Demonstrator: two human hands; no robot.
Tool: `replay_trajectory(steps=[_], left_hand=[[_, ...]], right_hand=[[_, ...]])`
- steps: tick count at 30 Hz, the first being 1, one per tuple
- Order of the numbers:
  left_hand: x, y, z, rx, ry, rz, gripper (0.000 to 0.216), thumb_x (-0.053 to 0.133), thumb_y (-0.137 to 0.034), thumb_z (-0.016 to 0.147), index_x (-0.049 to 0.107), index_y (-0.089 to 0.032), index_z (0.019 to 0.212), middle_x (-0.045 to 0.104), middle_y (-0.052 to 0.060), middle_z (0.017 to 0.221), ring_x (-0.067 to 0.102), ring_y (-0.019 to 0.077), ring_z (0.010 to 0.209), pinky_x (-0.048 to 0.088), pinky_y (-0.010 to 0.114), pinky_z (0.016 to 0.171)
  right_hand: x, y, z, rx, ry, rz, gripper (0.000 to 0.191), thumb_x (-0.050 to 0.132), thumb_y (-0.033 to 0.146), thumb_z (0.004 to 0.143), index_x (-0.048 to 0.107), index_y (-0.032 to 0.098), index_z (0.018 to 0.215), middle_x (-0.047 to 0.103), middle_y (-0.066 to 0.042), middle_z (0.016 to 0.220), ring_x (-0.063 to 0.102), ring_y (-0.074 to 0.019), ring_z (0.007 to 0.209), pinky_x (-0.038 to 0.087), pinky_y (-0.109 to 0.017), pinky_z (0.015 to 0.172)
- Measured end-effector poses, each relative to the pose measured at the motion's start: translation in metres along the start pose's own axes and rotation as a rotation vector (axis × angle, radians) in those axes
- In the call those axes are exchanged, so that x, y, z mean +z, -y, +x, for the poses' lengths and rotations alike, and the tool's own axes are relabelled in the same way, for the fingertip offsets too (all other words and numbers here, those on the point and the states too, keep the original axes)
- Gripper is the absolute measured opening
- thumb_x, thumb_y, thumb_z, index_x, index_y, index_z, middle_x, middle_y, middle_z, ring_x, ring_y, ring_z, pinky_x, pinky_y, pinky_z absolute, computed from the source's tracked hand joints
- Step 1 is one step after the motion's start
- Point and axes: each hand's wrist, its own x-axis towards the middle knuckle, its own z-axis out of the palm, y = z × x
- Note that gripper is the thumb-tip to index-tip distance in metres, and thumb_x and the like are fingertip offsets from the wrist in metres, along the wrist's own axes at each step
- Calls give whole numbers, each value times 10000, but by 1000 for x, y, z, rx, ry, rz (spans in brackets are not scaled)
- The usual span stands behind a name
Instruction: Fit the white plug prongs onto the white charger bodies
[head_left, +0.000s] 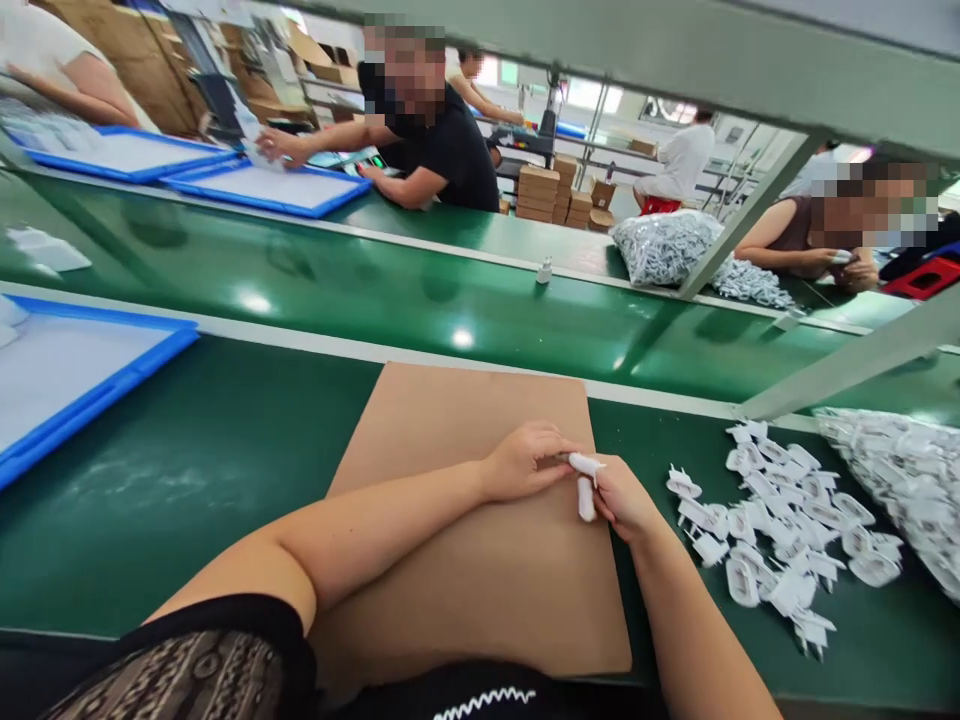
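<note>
Over the right edge of a brown cardboard sheet (465, 560), my two hands meet. My left hand (529, 462) has its fingers bent together, the tips reaching to the right hand. My right hand (624, 497) is closed in a pinch. Between them show two small white pieces (586, 500); I cannot tell whether these are finger covers or parts being held. To the right of my right hand lies a loose pile of white two-pin plug parts (787, 510), some with pins upward.
A clear bag (900, 490) of white parts stands at the right edge. A blue-rimmed tray (97, 400) is at left. Beyond runs a green conveyor belt (375, 290) carrying a white charger (544, 270). Slanted metal posts (847, 345) rise at right. Co-workers sit across.
</note>
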Motion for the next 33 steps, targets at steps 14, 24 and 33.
replay_trajectory(steps=[14,24,33], left_hand=[[-4,-5,-1,12,-212,29,266,578,-146,953,717,-219,1167,722,100,1156,643,235,1104,517,458,1038],[-5,-7,4,-3,-111,-37,226,601,-343,1017,773,-206,1070,773,114,1034,677,234,996,518,454,1026],[-2,-5,1,-203,-45,-332,323,695,-465,975,811,-184,1086,765,124,996,692,231,988,576,370,914]], right_hand=[[6,-9,-1,-409,-291,-487,326,604,420,913,802,218,750,668,-12,547,535,-140,493,355,-262,547],[4,-13,2,-512,-242,-620,244,561,240,818,644,219,589,641,-10,552,493,-144,520,317,-266,558],[12,-5,-5,-312,-86,-305,292,630,415,839,705,213,644,674,-26,545,457,-123,434,343,-259,481]])
